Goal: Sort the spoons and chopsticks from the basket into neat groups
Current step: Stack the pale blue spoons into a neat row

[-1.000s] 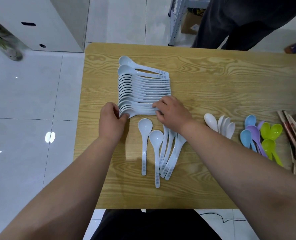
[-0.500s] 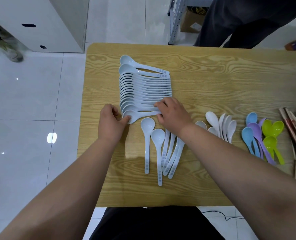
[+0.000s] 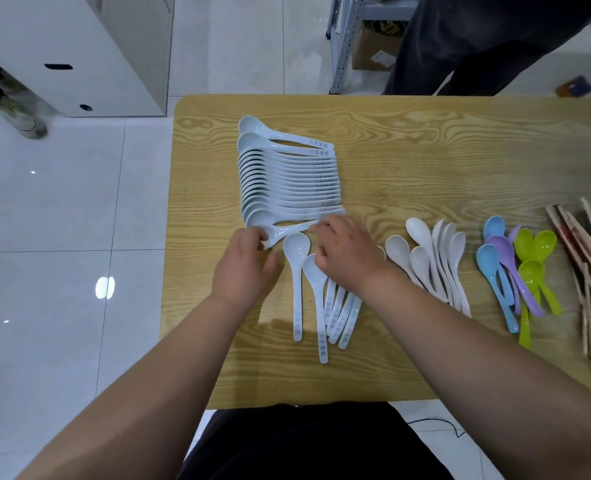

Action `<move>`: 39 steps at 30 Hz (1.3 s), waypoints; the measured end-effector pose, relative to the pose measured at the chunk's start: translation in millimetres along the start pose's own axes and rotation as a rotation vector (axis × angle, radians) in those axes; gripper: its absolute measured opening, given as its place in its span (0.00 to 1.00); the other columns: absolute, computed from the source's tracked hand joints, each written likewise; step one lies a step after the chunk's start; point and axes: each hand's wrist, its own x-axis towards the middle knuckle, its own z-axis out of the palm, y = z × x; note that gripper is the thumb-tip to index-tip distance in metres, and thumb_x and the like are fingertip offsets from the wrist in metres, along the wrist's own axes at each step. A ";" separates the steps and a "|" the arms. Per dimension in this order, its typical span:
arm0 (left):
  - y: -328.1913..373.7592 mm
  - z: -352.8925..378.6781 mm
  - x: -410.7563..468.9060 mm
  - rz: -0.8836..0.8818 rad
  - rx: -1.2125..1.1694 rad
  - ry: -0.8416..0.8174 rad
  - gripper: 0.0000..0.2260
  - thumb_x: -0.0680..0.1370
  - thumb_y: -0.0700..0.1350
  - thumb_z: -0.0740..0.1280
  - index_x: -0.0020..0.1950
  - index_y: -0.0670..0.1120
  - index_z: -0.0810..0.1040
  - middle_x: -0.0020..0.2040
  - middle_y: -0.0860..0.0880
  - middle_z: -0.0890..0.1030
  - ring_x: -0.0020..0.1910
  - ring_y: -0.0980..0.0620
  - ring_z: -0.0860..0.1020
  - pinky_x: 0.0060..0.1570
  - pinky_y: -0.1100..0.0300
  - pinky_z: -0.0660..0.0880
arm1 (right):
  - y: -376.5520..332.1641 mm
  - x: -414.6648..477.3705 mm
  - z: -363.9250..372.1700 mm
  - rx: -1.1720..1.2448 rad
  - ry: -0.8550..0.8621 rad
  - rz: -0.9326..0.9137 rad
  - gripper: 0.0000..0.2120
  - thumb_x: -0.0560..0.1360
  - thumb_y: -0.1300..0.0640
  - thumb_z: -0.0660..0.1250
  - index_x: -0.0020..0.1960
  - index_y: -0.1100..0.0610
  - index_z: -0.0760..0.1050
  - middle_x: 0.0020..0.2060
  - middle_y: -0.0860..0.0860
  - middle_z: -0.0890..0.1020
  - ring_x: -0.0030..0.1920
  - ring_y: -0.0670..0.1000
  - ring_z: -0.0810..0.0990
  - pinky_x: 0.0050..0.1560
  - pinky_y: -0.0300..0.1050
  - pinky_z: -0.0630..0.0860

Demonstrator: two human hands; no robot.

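A neat row of pale blue spoons point(image 3: 287, 178) lies stacked side by side on the wooden table point(image 3: 443, 161), bowls to the left. The nearest spoon point(image 3: 287, 231) lies slightly askew at the row's near end. My left hand point(image 3: 244, 268) pinches its bowl, and the fingertips of my right hand point(image 3: 347, 254) grip its handle end. Several loose pale blue spoons point(image 3: 298, 271) lie just below, handles toward me, partly under my right hand. White spoons point(image 3: 436, 258), coloured spoons point(image 3: 515, 265) and chopsticks point(image 3: 588, 271) lie in groups to the right.
Another person's dark trouser legs point(image 3: 477, 43) stand at the table's far edge. A white cabinet point(image 3: 79, 53) stands on the tiled floor at the far left. The table's left edge runs close to the spoon row. No basket is in view.
The nearest spoon has come a little away from the row, its handle now angled. Both hands have stayed at its two ends. The view has shifted left, showing more white spoons.
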 end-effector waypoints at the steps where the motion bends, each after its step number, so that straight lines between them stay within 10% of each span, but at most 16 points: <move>1: 3.1 3.6 -2.1 0.048 0.046 -0.055 0.16 0.77 0.47 0.69 0.63 0.47 0.73 0.57 0.51 0.74 0.47 0.48 0.77 0.40 0.56 0.72 | -3.0 -8.8 -1.4 0.000 0.008 -0.005 0.17 0.68 0.63 0.71 0.58 0.60 0.80 0.53 0.56 0.80 0.57 0.60 0.78 0.60 0.58 0.75; 7: 21.8 17.2 13.8 0.251 0.329 -0.231 0.26 0.80 0.47 0.65 0.77 0.49 0.62 0.73 0.49 0.65 0.56 0.43 0.78 0.37 0.54 0.72 | -23.0 -70.1 1.8 0.055 -0.021 0.077 0.15 0.71 0.60 0.68 0.58 0.58 0.80 0.52 0.54 0.79 0.54 0.57 0.78 0.51 0.54 0.79; 20: 14.4 10.1 -8.7 0.239 0.451 -0.316 0.14 0.77 0.41 0.65 0.61 0.45 0.68 0.56 0.45 0.71 0.51 0.45 0.71 0.40 0.54 0.67 | -82.9 -118.0 13.8 -0.026 -0.416 0.416 0.24 0.78 0.55 0.64 0.72 0.56 0.62 0.58 0.56 0.74 0.52 0.57 0.77 0.41 0.47 0.70; 30: -22.1 -17.3 -45.6 -0.079 -0.163 -0.336 0.06 0.72 0.37 0.65 0.44 0.48 0.72 0.38 0.46 0.79 0.35 0.47 0.76 0.31 0.57 0.70 | -117.3 -114.2 9.5 0.348 -0.277 0.700 0.20 0.77 0.57 0.61 0.67 0.48 0.61 0.47 0.49 0.77 0.39 0.50 0.77 0.34 0.47 0.72; 39: -36.8 -80.2 -52.6 -0.481 -0.816 -0.336 0.05 0.77 0.34 0.60 0.47 0.43 0.69 0.47 0.38 0.78 0.41 0.42 0.82 0.45 0.43 0.83 | -164.0 -119.9 -18.0 0.664 -0.063 0.522 0.15 0.78 0.58 0.62 0.60 0.44 0.73 0.37 0.50 0.74 0.34 0.52 0.74 0.36 0.54 0.71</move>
